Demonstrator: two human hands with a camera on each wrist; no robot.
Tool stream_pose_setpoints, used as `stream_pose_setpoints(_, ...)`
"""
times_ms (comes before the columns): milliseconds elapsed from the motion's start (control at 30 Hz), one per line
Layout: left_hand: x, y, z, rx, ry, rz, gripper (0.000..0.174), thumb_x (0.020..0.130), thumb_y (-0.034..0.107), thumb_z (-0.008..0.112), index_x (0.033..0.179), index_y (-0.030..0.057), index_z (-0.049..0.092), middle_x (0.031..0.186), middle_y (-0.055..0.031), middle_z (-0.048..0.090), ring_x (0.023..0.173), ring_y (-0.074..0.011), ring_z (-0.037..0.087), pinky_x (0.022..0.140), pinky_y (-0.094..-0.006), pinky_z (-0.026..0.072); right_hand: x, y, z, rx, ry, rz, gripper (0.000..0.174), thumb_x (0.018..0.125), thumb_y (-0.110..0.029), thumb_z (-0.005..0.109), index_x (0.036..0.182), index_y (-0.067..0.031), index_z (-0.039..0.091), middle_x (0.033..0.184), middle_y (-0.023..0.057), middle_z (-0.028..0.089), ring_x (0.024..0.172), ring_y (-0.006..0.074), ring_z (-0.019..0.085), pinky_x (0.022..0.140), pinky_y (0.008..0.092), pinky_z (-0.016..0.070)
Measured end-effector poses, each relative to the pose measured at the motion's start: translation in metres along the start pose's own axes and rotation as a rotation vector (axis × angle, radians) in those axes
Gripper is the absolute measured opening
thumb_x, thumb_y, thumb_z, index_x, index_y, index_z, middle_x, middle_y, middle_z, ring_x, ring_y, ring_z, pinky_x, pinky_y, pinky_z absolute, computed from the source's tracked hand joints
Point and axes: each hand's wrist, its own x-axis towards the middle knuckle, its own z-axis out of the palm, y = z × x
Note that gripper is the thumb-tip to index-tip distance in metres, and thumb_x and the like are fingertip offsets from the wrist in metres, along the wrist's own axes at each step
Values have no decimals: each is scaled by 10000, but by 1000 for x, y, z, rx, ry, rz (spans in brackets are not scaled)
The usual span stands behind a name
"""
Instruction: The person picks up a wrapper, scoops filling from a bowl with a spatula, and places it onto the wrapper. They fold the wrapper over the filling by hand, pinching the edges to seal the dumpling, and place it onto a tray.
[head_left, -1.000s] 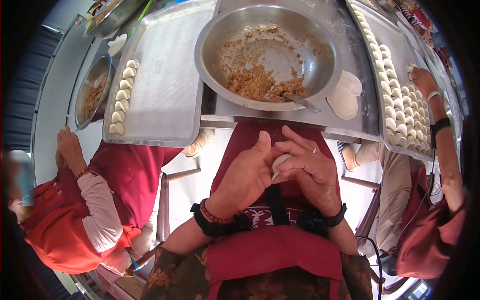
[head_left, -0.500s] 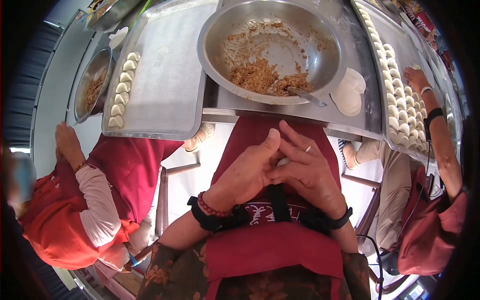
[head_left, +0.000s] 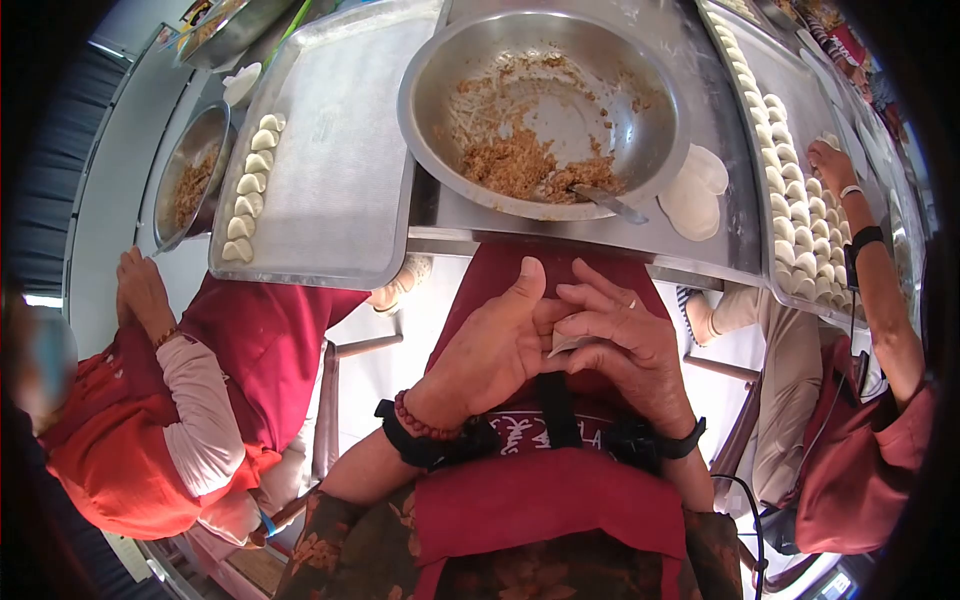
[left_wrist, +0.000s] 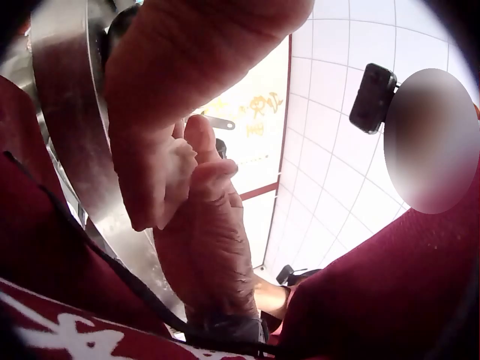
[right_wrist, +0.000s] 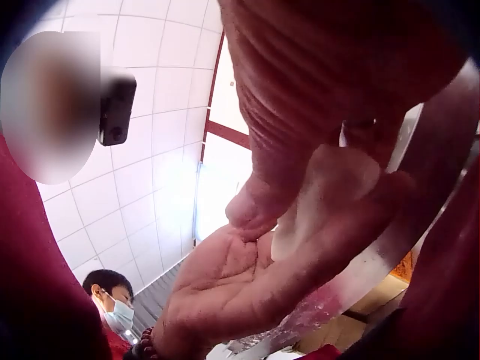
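Between my two hands, above my lap, is a pale folded dumpling (head_left: 566,343), largely covered by fingers in the head view. My right hand (head_left: 632,345) pinches it between thumb and curled fingers. The left hand (head_left: 488,350) is spread palm up with its thumb raised, and its fairly straight fingers support the dumpling from the other side. In the right wrist view the dough (right_wrist: 330,187) lies along the left fingers, below the right hand. The left wrist view shows its thin pale edge (left_wrist: 178,172) between both hands.
Ahead stands a steel bowl (head_left: 420,125) with brown filling and a spoon (head_left: 612,204). Round wrappers (head_left: 690,205) lie right of it. The left tray (head_left: 330,160) carries a row of dumplings; the right tray (head_left: 795,298) holds many. A person sits on each side.
My fingers closed together over the dumpling, then parted again, so its pale edge shows once more. At right, the neighbour's hand has shifted slightly over the tray.
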Motion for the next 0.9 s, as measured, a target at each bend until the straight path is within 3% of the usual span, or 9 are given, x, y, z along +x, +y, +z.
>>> stream_pose_setpoints(300, 3, 1, 1, 32, -61, -20, 680, 1063, 517, 200, 1346, -43, 462, 1271, -190, 601, 1165, -260, 602, 1021, -420, 488, 4, -2, 2, -122, 3, -107, 200, 814, -95, 733, 1008, -137, 759, 1207, 75, 702, 1343, 319, 507, 1072, 436, 398)
stream_pose_setpoints(400, 4, 1, -1, 47, -58, -14, 690, 1060, 528, 203, 1347, -43, 464, 1284, -189, 599, 1178, -259, 595, 1024, -422, 485, 3, 4, 2, -136, 9, -117, 241, 778, -132, 772, 1018, -124, 754, 1225, 89, 693, 1338, 326, 510, 1073, 438, 399)
stream_pose_setpoints(600, 2, 5, 6, -49, -28, 21, 690, 1054, 544, 228, 1367, -21, 470, 1285, -165, 607, 1205, -245, 579, 1030, -407, 480, 1, 0, 2, 140, 161, -26, 357, 698, -184, 815, 1039, -101, 745, 1249, 108, 682, 1333, 340, 515, 1074, 427, 402)
stream_pose_setpoints(900, 11, -4, 3, -171, -75, 53, 756, 1052, 553, 175, 1339, -57, 517, 1259, -179, 624, 1179, -273, 595, 1045, -426, 467, 1, 13, 5, 228, 257, -113, 195, 789, -110, 780, 979, -85, 744, 1163, 123, 718, 1348, 342, 502, 1078, 421, 376)
